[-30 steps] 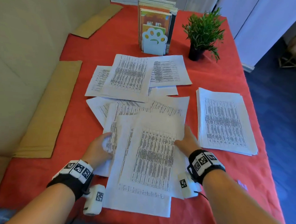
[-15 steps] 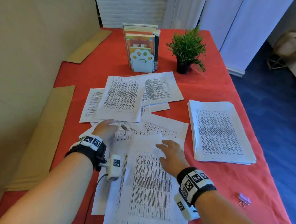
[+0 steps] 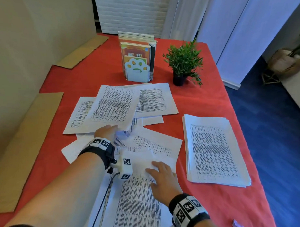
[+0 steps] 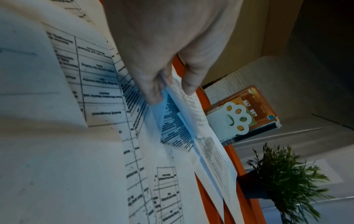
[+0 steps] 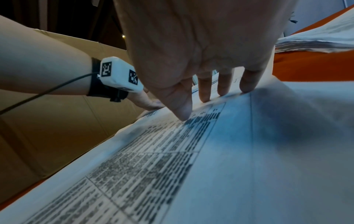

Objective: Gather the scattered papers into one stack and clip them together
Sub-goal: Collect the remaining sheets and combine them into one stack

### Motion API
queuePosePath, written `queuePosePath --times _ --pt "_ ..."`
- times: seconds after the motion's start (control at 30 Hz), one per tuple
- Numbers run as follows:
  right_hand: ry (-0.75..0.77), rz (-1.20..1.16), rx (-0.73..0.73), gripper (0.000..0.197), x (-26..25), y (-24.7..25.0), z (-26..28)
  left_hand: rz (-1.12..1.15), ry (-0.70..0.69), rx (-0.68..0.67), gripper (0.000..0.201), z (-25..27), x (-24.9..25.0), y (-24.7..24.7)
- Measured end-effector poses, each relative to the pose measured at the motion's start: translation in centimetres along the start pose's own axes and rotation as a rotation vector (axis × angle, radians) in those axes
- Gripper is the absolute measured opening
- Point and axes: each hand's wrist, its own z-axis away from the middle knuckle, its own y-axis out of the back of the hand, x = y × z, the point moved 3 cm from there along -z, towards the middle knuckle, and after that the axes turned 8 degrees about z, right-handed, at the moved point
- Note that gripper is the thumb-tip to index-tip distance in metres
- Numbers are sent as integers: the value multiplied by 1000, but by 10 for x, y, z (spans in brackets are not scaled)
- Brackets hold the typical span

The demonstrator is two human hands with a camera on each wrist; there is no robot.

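Printed sheets lie scattered on the red tablecloth (image 3: 201, 101). A far group (image 3: 111, 106) overlaps near the books, loose sheets (image 3: 155, 143) lie in the middle, and a gathered pile (image 3: 138, 203) is nearest me. My left hand (image 3: 112, 131) reaches forward and pinches the near edge of a far sheet (image 4: 191, 106) between its thumb and fingers (image 4: 189, 84). On the near pile (image 5: 249, 151) my right hand (image 3: 161, 172) lies flat, fingers (image 5: 205, 91) straight. A neat stack (image 3: 213, 150) sits to the right. A small pale clip (image 3: 237, 226) lies at the bottom right.
A paw-shaped bookend with upright books (image 3: 137, 69) and a potted plant (image 3: 183, 64) stand behind the papers. Cardboard sheets (image 3: 27, 134) line the table's left side against the wall. The table's right edge drops to blue floor (image 3: 274, 143).
My left hand left the side of the near pile and reached forward to the far sheets, pinching one. The right hand slid from the pile's right edge onto its top.
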Motion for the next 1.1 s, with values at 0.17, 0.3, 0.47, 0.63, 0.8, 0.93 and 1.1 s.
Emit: queuePosePath --times 0.17,0.3,0.47,0.63,0.8,0.93,1.1 --pt "-2 7 -17 45 7 9 -9 425 114 224 25 23 -31 17" --pt "-43 -70 -29 38 12 10 -18 413 56 206 39 79 -65 27" --pt "-199 -454 113 45 16 19 -17 344 75 -35 82 146 -115 38" --pt "-391 -738 122 46 19 18 -9 349 165 -132 113 186 -147 40" --pt "-448 -800 56 42 4 15 9 506 170 -91 96 196 -160 40" --pt "-423 -676 84 79 -1 14 28 566 91 80 75 184 -160 49" --pt "-405 -690 117 30 7 16 39 442 41 32 67 176 -154 52"
